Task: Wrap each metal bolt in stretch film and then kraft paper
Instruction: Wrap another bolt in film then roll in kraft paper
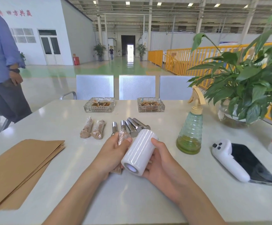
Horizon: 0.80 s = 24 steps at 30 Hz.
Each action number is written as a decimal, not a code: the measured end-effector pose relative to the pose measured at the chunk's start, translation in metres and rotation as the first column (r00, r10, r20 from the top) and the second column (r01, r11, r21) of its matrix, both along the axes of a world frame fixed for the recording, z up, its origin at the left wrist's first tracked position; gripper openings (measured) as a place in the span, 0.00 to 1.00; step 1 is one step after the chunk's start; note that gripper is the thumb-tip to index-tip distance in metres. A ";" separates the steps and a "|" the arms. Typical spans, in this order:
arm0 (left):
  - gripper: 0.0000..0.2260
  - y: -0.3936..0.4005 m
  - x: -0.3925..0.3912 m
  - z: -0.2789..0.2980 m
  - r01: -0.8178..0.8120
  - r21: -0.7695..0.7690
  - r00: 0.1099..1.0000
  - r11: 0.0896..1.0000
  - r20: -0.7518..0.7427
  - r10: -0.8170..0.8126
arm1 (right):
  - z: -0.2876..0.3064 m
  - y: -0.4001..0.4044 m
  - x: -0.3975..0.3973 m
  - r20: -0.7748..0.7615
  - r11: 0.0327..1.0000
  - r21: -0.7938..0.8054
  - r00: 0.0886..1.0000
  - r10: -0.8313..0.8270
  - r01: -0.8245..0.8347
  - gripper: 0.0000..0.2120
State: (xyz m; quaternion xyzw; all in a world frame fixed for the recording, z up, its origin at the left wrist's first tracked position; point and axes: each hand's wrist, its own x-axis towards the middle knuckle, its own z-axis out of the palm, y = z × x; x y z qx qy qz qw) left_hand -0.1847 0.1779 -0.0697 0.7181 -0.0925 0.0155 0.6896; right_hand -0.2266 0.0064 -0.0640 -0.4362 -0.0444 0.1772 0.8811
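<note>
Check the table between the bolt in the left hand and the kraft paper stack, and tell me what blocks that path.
Nothing visible does. The left hand holds the partly wrapped bolt, and the table between it and the kraft paper stack is bare. The two finished bundles lie farther back, off that line.

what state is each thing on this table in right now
left hand: grips a paper-and-film-covered bolt
right hand: holds white stretch film roll
two brown wrapped bolts: lying finished
bare steel bolts: unwrapped
brown kraft paper sheets: stacked flat
green spray bottle: upright, partly filled
</note>
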 end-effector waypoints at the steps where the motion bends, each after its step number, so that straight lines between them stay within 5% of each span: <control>1: 0.11 -0.001 0.000 0.000 -0.004 0.015 1.000 1.000 0.012 0.004 | 0.000 0.000 0.000 0.008 1.000 -0.001 1.000 0.010 -0.010 0.22; 5: 0.20 -0.003 0.003 0.005 -0.049 0.057 0.995 0.997 -0.080 0.054 | -0.001 0.001 0.001 0.018 1.000 0.010 1.000 0.022 -0.022 0.23; 9: 0.20 -0.003 0.007 0.012 -0.060 -0.100 0.952 0.993 -0.306 0.026 | 0.001 0.000 0.003 0.008 1.000 0.016 1.000 -0.003 0.002 0.25; 16: 0.19 0.006 0.006 0.007 0.109 -0.148 0.983 0.983 -0.128 -0.129 | 0.009 -0.008 0.001 -0.010 0.992 0.128 1.000 0.001 0.001 0.26; 19: 0.18 0.005 0.004 0.007 0.116 -0.194 0.986 0.974 -0.096 -0.137 | 0.008 -0.008 0.001 0.007 0.993 0.117 1.000 0.009 -0.010 0.26; 21: 0.07 0.003 0.004 0.006 0.120 -0.185 0.987 0.976 -0.083 -0.137 | 0.007 -0.006 0.001 0.015 0.997 0.073 1.000 0.012 -0.013 0.27; 24: 0.11 0.000 0.002 0.006 0.129 -0.156 0.980 0.979 -0.130 -0.150 | 0.007 -0.003 0.002 0.000 0.999 0.044 1.000 0.016 -0.016 0.27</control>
